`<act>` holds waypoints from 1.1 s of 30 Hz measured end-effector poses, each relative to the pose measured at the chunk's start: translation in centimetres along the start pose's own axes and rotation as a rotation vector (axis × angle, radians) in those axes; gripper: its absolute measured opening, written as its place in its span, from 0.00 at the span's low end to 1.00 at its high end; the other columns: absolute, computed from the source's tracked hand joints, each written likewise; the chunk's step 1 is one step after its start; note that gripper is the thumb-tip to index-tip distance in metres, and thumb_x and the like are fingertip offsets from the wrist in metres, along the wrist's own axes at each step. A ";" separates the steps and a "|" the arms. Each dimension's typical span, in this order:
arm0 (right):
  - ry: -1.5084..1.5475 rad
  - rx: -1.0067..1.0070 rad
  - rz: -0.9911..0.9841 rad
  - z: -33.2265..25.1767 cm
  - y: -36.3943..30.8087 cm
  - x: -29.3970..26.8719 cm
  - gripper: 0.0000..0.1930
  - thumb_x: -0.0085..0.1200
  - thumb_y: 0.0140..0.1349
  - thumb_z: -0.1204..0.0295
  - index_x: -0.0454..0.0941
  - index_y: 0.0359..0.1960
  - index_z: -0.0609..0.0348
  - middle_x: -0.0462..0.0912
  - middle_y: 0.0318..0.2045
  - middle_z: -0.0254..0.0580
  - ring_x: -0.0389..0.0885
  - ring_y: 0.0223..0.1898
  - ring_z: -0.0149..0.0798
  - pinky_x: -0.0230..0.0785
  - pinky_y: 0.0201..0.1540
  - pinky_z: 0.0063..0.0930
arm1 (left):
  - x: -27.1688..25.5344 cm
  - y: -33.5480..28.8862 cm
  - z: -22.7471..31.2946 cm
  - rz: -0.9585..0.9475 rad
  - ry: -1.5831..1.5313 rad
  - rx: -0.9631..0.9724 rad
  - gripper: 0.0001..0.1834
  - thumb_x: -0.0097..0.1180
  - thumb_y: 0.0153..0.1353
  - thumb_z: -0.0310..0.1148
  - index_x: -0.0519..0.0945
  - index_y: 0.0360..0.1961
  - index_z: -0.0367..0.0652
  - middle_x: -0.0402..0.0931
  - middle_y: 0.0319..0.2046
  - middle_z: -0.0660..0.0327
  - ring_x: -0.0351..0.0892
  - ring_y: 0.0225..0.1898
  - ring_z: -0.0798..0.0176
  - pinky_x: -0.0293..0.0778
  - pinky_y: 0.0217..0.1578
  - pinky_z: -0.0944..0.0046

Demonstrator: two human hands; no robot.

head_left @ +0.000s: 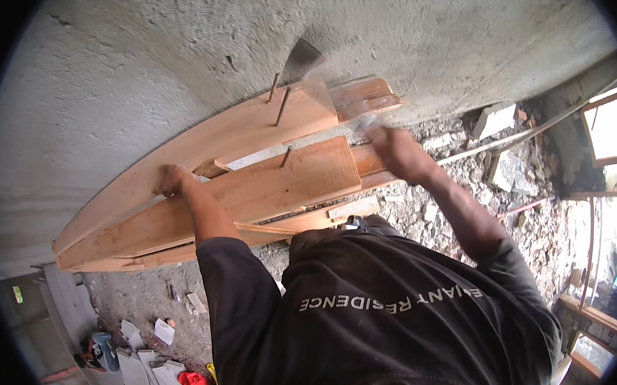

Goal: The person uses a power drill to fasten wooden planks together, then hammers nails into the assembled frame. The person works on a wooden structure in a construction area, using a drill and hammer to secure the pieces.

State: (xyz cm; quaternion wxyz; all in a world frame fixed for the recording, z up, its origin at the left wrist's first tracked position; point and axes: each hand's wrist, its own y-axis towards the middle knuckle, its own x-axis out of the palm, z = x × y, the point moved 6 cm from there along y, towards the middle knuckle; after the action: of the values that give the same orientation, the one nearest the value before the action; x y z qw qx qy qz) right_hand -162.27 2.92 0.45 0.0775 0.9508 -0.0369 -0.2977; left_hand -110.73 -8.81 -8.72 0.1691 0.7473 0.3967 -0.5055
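Note:
My left hand [174, 179] is closed on the lower edge of a long wooden plank [240, 131] that lies against the concrete wall. Two metal pins [283, 107] stick up from that plank near its right end. Nearer to me lies a second wooden plank [265, 185] with one pin [287, 157] standing in it. Past its right end, my right hand [400, 154] is closed and smeared by motion. From it a blurred hand tool reaches up and left over the plank ends, ending in a dark, flat, wedge-shaped blade [302, 57]. Its exact kind cannot be made out.
Darker reddish timber [363, 97] shows past the planks' right ends. Broken stone rubble [431, 209] covers the ground at right, crossed by a pale pipe or cord [495, 144]. Wooden frames [604, 125] stand far right. Tile pieces [138, 369] and red cloth [193, 381] lie lower left.

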 end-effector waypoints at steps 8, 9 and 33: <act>0.349 -0.164 0.294 -7.4 3.2 -10.4 0.23 0.33 0.70 0.49 0.70 0.28 0.53 0.63 0.11 0.24 0.61 0.10 0.20 0.52 0.08 0.19 | -0.5 -1.2 -1.1 0.064 0.115 -0.010 0.17 0.54 0.58 0.33 0.76 0.49 0.44 0.78 0.34 0.58 0.79 0.36 0.63 0.70 0.41 0.49; 0.544 -0.165 0.417 -8.5 3.2 -11.1 0.23 0.32 0.70 0.49 0.70 0.27 0.53 0.63 0.11 0.25 0.61 0.11 0.20 0.54 0.09 0.20 | -0.5 -1.4 -1.2 0.052 0.098 -0.019 0.17 0.55 0.57 0.32 0.76 0.49 0.44 0.78 0.35 0.58 0.79 0.37 0.62 0.69 0.43 0.48; 0.231 0.181 -0.091 -2.6 0.8 -4.3 0.23 0.37 0.69 0.49 0.71 0.36 0.57 0.66 0.14 0.26 0.64 0.13 0.18 0.55 0.10 0.17 | 2.2 1.3 -1.0 0.057 -0.024 -0.055 0.17 0.44 0.64 0.34 0.72 0.53 0.40 0.81 0.33 0.54 0.81 0.33 0.56 0.69 0.44 0.49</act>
State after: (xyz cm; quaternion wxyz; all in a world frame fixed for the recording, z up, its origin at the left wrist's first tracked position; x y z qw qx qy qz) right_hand -164.27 2.96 5.11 -0.0181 0.9825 -0.0114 -0.1851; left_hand -108.76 -8.05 -10.39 0.2085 0.7473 0.3869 -0.4983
